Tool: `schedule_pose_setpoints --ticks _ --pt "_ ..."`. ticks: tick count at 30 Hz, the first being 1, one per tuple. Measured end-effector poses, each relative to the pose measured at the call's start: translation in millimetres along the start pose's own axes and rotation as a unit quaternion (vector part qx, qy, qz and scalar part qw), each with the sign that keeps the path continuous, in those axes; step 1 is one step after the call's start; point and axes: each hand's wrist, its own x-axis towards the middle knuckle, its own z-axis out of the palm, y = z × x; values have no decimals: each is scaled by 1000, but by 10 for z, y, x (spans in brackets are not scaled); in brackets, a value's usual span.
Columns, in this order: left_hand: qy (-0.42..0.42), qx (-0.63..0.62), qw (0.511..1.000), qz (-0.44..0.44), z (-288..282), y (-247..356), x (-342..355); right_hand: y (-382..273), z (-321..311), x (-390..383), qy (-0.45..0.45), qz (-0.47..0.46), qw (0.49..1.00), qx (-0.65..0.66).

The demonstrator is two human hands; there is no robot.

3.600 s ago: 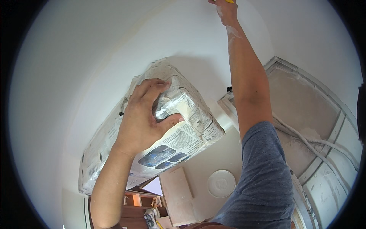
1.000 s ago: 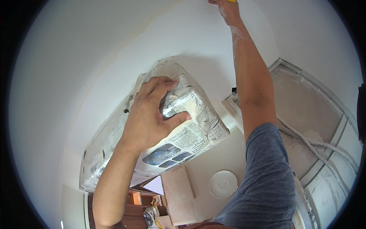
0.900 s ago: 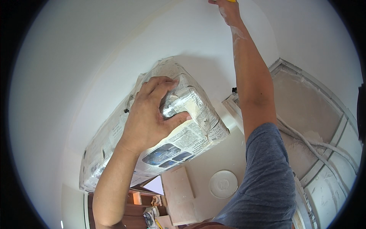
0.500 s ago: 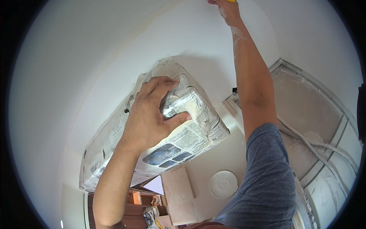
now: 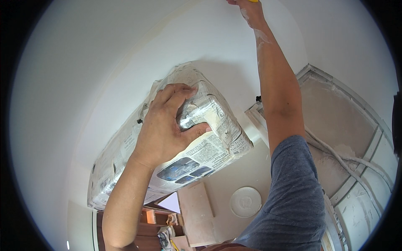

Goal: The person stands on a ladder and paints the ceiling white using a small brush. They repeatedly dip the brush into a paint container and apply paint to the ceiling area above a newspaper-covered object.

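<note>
My left hand (image 5: 161,123) grips the top edge of a long box-shaped unit (image 5: 228,121) on the wall, wrapped in newspaper. Its fingers curl over the top and its thumb presses on the front, either side of a shiny, wrinkled patch of the wrapping. Far ahead, at the upper rim of the view, my right hand (image 5: 250,14) is closed around a yellow-coloured tool (image 5: 253,1), mostly cut off by the frame. White smears cover that hand and wrist. The right hand is close to the white wall (image 5: 201,33).
A round white lid-like disc (image 5: 246,202) lies below on the dusty floor, beside a pale board (image 5: 197,213). At the right, cables (image 5: 335,157) cross a framed recess (image 5: 335,104). Reddish-brown shelving (image 5: 146,230) with small items stands lower left.
</note>
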Motion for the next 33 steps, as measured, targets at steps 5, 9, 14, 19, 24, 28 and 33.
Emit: schedule_pose_setpoints --ticks 5,9,14,19,24,28,33 --pt "-2 -2 1000 -1 -2 -2 -3 16 12 15 -13 -4 1000 9" --pt "-3 -8 1000 -2 1 -5 -1 18 23 26 -6 10 1000 -18" --pt "-1 -1 1000 1 0 -11 -8 37 25 34 -21 -4 1000 -1" --pt "-3 2 1000 0 4 -16 -6 88 19 48 -27 -4 1000 9" --pt "-9 1 1000 -8 1 -7 -5 103 41 57 -37 -10 999 32" --pt "-9 4 1000 -10 -6 -2 -4 26 44 17 -42 -8 999 2" --pt "-4 4 1000 -5 0 -4 -6 -61 60 -20 -35 13 999 -32"
